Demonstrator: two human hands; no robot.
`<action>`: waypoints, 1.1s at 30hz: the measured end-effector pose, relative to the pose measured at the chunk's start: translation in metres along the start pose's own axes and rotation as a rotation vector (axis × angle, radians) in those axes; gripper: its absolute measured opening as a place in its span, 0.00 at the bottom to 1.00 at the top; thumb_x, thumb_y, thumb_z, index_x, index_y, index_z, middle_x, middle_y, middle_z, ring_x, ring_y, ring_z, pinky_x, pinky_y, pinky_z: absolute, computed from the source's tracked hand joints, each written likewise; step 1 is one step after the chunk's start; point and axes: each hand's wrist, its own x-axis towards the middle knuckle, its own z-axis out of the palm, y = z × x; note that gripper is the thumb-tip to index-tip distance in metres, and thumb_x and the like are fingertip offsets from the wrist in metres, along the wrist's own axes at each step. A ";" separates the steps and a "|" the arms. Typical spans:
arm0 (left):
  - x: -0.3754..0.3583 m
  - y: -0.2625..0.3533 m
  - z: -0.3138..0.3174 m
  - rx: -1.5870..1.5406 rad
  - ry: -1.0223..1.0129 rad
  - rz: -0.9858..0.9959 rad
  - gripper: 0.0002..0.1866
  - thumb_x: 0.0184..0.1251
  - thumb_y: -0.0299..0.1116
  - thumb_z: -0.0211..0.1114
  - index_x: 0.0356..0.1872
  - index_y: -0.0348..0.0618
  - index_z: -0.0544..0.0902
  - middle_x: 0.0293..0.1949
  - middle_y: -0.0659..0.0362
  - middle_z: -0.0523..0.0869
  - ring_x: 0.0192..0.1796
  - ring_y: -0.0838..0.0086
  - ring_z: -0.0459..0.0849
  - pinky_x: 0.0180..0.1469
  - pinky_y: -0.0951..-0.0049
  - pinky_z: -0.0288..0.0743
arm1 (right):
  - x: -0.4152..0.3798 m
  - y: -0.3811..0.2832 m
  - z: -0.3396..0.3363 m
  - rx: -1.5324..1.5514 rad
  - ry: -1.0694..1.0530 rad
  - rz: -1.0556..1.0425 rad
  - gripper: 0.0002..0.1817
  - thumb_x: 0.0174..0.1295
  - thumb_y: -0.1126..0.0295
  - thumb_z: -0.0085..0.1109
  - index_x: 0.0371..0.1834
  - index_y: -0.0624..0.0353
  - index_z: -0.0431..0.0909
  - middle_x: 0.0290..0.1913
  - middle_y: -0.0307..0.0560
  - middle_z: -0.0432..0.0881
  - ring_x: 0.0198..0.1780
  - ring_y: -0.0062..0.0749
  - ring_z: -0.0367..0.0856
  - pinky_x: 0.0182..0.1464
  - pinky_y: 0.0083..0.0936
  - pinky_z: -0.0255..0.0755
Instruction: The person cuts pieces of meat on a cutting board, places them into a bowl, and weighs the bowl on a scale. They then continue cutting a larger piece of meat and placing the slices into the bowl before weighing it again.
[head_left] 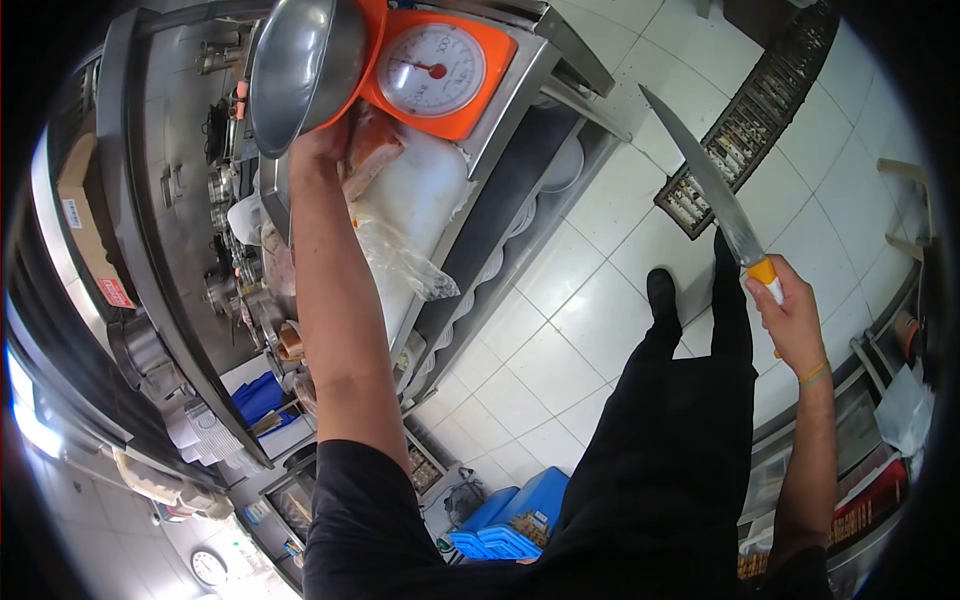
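My right hand (790,312) is closed around the yellow and white handle of a long kitchen knife (705,175). The blade points up and away over the floor. At the counter, my left hand (322,143) reaches to an orange dial kitchen scale (490,62), just under its metal weighing bowl (300,75). The fingers are hidden behind the scale and bowl. Beside that hand a reddish piece of meat (375,150) lies on a white cutting board (435,180). A clear plastic bag (405,255) is crumpled near the board's front.
Plates (565,165) are stacked on a shelf under the steel counter. A long floor drain grate (745,130) crosses the white tiles. Blue plastic containers (520,515) stand near my legs. Racks with bags line the right side, and a cardboard box (90,225) sits at far left.
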 end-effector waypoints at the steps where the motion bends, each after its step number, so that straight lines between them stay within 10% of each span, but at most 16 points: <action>1: 0.001 0.000 -0.001 -0.003 -0.016 0.000 0.24 0.77 0.34 0.71 0.69 0.41 0.79 0.69 0.55 0.82 0.71 0.64 0.78 0.78 0.54 0.68 | 0.000 -0.004 0.000 0.004 -0.016 0.043 0.10 0.76 0.68 0.64 0.51 0.63 0.77 0.27 0.39 0.74 0.30 0.20 0.66 0.34 0.25 0.66; 6: -0.001 -0.004 -0.021 0.240 -0.059 0.037 0.22 0.79 0.36 0.69 0.68 0.36 0.81 0.68 0.56 0.83 0.67 0.63 0.80 0.76 0.60 0.69 | 0.001 0.002 0.003 -0.017 -0.011 0.047 0.11 0.76 0.68 0.64 0.53 0.63 0.78 0.29 0.40 0.77 0.31 0.21 0.69 0.36 0.24 0.68; 9: -0.034 0.023 -0.025 1.187 0.074 0.202 0.18 0.79 0.35 0.69 0.61 0.35 0.85 0.58 0.57 0.89 0.59 0.66 0.85 0.68 0.64 0.74 | 0.001 0.008 0.002 -0.013 -0.007 0.059 0.12 0.76 0.68 0.65 0.54 0.63 0.78 0.31 0.41 0.78 0.32 0.21 0.71 0.38 0.24 0.70; 15: -0.099 0.049 -0.038 0.844 0.274 -0.132 0.26 0.84 0.39 0.65 0.74 0.36 0.77 0.72 0.55 0.82 0.72 0.71 0.79 0.76 0.71 0.68 | -0.002 0.013 0.004 -0.045 -0.003 0.057 0.12 0.76 0.67 0.64 0.53 0.63 0.78 0.31 0.41 0.78 0.33 0.21 0.71 0.39 0.24 0.70; 24: -0.151 0.051 -0.065 0.994 0.424 -0.230 0.30 0.78 0.46 0.71 0.74 0.41 0.79 0.66 0.49 0.86 0.66 0.69 0.83 0.71 0.67 0.72 | -0.014 0.007 0.025 -0.016 -0.039 0.095 0.10 0.78 0.67 0.63 0.51 0.62 0.79 0.27 0.34 0.74 0.26 0.15 0.66 0.30 0.21 0.65; 33: -0.126 0.034 -0.003 0.690 0.290 0.007 0.24 0.78 0.38 0.70 0.68 0.36 0.82 0.62 0.54 0.87 0.56 0.76 0.87 0.56 0.76 0.81 | -0.033 0.013 0.043 0.027 -0.053 0.100 0.10 0.78 0.65 0.64 0.50 0.60 0.78 0.26 0.31 0.73 0.24 0.12 0.67 0.26 0.19 0.63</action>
